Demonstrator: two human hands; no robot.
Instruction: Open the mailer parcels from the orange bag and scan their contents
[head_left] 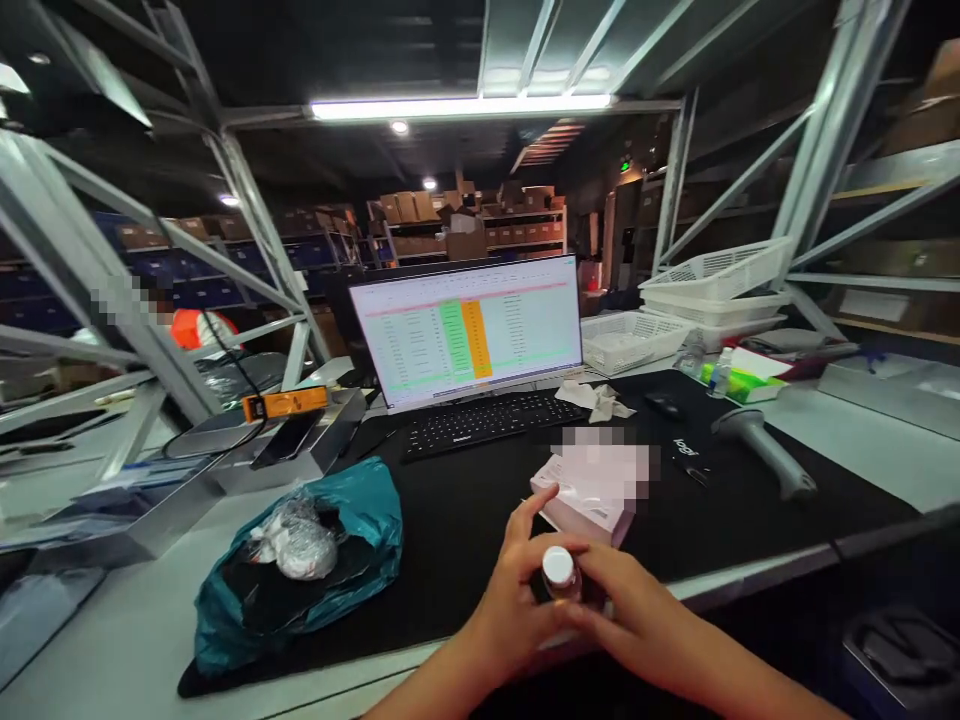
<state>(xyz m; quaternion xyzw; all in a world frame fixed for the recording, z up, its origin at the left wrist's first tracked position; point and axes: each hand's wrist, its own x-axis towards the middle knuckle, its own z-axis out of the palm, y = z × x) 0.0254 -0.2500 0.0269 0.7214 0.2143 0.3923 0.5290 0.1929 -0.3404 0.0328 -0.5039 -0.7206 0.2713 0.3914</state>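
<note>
Both of my hands are wrapped round a small bottle (559,572) with a white cap, held upright near the front edge of the desk. My left hand (511,602) closes on its left side, with the index finger lifted off. From the right, my right hand (626,598) grips it with thumb and fingers. Most of the bottle's body is hidden by my fingers. Just beyond the hands lies a pale pink box (589,490), partly blurred out. To the left, an open teal plastic bag (300,555) holds a clear-wrapped bundle (304,540).
A monitor (465,330) showing a spreadsheet stands behind a black keyboard (487,422). On the right lie a barcode scanner (765,450), a mouse (664,405) and white baskets (712,290). Crumpled paper (596,400) rests by the keyboard. A person in an orange vest (201,330) is at far left.
</note>
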